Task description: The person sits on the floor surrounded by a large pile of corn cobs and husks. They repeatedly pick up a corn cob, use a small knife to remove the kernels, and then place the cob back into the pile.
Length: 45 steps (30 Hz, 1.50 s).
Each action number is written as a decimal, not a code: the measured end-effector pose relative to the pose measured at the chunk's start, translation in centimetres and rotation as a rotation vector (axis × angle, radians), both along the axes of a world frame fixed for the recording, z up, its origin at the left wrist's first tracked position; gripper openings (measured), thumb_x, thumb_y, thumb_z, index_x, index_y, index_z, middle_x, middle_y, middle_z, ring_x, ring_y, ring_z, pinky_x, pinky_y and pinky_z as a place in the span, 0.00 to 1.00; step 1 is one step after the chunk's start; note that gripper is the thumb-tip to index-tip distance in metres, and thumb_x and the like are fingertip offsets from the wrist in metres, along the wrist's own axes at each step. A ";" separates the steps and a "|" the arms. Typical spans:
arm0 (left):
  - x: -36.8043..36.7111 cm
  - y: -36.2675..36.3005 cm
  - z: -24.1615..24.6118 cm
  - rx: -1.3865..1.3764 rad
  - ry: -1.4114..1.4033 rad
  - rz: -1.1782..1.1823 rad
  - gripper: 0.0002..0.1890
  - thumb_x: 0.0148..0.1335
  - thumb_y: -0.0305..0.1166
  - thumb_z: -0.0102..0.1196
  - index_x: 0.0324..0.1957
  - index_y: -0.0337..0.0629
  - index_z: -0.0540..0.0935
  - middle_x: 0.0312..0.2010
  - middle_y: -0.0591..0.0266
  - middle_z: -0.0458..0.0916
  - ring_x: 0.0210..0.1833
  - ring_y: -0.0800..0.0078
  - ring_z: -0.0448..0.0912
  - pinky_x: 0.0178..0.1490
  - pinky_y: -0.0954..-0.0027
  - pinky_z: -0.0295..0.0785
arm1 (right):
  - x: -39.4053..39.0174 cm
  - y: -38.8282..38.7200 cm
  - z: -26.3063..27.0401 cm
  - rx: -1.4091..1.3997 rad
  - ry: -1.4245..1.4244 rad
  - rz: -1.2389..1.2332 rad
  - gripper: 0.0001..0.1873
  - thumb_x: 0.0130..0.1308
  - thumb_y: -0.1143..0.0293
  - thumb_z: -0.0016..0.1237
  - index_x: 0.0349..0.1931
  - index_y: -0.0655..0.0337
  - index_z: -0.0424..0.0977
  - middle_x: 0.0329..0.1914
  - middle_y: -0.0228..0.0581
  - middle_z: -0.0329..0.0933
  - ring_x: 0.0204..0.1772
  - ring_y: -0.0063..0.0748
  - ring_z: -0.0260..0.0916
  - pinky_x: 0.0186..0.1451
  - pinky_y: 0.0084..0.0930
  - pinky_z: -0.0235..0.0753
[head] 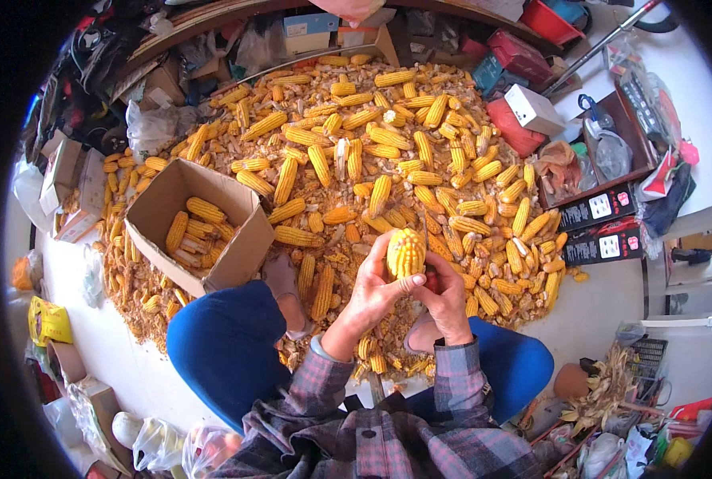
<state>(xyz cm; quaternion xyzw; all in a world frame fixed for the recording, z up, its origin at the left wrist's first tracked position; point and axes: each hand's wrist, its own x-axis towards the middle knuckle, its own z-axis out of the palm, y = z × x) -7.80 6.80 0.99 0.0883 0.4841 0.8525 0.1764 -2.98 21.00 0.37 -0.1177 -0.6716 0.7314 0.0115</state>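
My left hand (pixel 372 293) grips a yellow ear of corn (pixel 406 254) by its lower part, with the thumb across the front. Close beside it, my right hand (pixel 450 299) is closed around the red handle of a hand tool (pixel 432 280). A slim dark shaft seems to rise from that handle behind the ear, and most of the tool is hidden by the fingers. Both hands are above a wide heap of corn ears and cobs (pixel 344 215) on the floor between my knees.
An open cardboard box (pixel 161 257) with several ears inside stands by my left knee. Boxes and bags line the heap's far side. To the right, a brown tray (pixel 643 170) holds plastic containers above black cartons (pixel 601 251). Plastic bags (pixel 158 443) lie at lower left.
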 end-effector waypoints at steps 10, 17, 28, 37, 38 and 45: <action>7.4 -4.6 0.1 -0.433 0.160 0.070 0.33 0.56 0.35 0.69 0.57 0.37 0.64 0.43 0.63 0.72 0.47 0.77 0.71 0.52 0.70 0.70 | 8.5 -3.4 5.8 0.358 0.067 0.087 0.22 0.66 0.77 0.50 0.61 0.62 0.69 0.32 0.26 0.74 0.30 0.11 0.62 0.33 0.13 0.66; 11.0 -5.5 -0.6 -0.010 -0.383 -0.153 0.26 0.65 0.32 0.57 0.61 0.40 0.61 0.48 0.65 0.70 0.52 0.76 0.70 0.55 0.71 0.68 | 12.8 -3.2 6.0 0.383 0.033 0.045 0.15 0.65 0.79 0.51 0.52 0.68 0.73 0.38 0.40 0.81 0.39 0.20 0.77 0.40 0.18 0.76; 10.8 -5.4 0.2 -0.139 -0.193 -0.177 0.34 0.58 0.30 0.65 0.62 0.41 0.60 0.45 0.66 0.72 0.48 0.78 0.73 0.52 0.74 0.70 | 14.9 -3.4 9.6 0.712 0.109 0.114 0.12 0.62 0.80 0.52 0.47 0.69 0.77 0.34 0.47 0.78 0.32 0.34 0.77 0.34 0.25 0.74; 10.9 -4.7 -1.2 -0.094 -0.164 -0.222 0.34 0.60 0.35 0.65 0.62 0.39 0.60 0.46 0.65 0.69 0.48 0.79 0.69 0.52 0.73 0.68 | 14.2 -3.3 10.3 0.894 0.152 0.185 0.12 0.62 0.79 0.51 0.47 0.68 0.76 0.31 0.46 0.76 0.29 0.39 0.75 0.32 0.28 0.74; 10.9 -4.7 -1.0 -0.071 -0.180 -0.214 0.34 0.60 0.34 0.64 0.62 0.39 0.59 0.46 0.65 0.70 0.49 0.78 0.69 0.52 0.73 0.68 | 14.2 -3.2 10.4 0.901 0.142 0.193 0.12 0.62 0.79 0.51 0.47 0.68 0.76 0.31 0.46 0.76 0.29 0.39 0.75 0.32 0.28 0.74; 10.6 -4.4 -1.0 0.153 -0.386 -0.154 0.33 0.60 0.27 0.62 0.63 0.44 0.57 0.47 0.61 0.73 0.51 0.72 0.73 0.56 0.68 0.70 | 14.2 -2.3 5.9 0.414 -0.062 -0.078 0.11 0.64 0.76 0.55 0.46 0.69 0.75 0.32 0.32 0.78 0.32 0.19 0.72 0.35 0.19 0.73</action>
